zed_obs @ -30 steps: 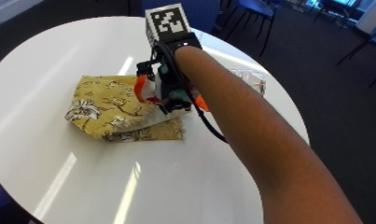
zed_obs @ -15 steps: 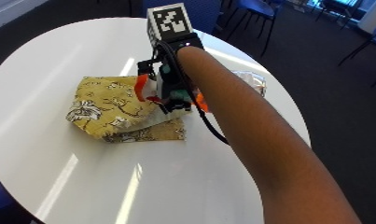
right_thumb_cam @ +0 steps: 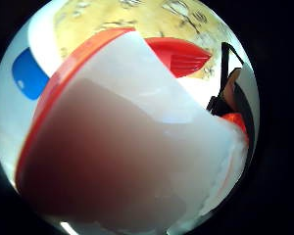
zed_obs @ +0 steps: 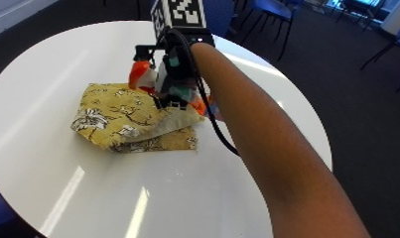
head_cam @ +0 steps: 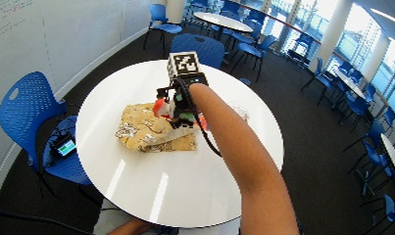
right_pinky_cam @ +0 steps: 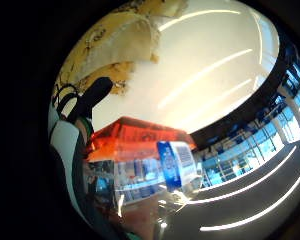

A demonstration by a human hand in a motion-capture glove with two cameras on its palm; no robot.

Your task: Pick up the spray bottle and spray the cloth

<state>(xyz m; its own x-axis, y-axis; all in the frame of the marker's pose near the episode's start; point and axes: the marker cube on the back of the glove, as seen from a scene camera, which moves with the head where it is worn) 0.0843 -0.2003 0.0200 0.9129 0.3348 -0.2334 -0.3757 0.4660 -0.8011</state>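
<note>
The gloved right hand (zed_obs: 176,82) grips the spray bottle (zed_obs: 145,75), fingers curled round it, holding it above the far edge of the cloth (zed_obs: 123,116). The bottle's orange-and-white head sits on the cloth side of the hand, its nozzle seemingly aimed down at the fabric, though the hand hides much of it. In the thumb side palm view the white head (right_thumb_cam: 137,147) and orange trigger (right_thumb_cam: 179,54) fill the picture, with the cloth (right_thumb_cam: 137,14) just beyond. The little finger side palm view shows the clear body with its blue-and-white label (right_pinky_cam: 177,162) close to the palm. The yellow patterned cloth lies crumpled and folded on the round white table (zed_obs: 153,198).
</note>
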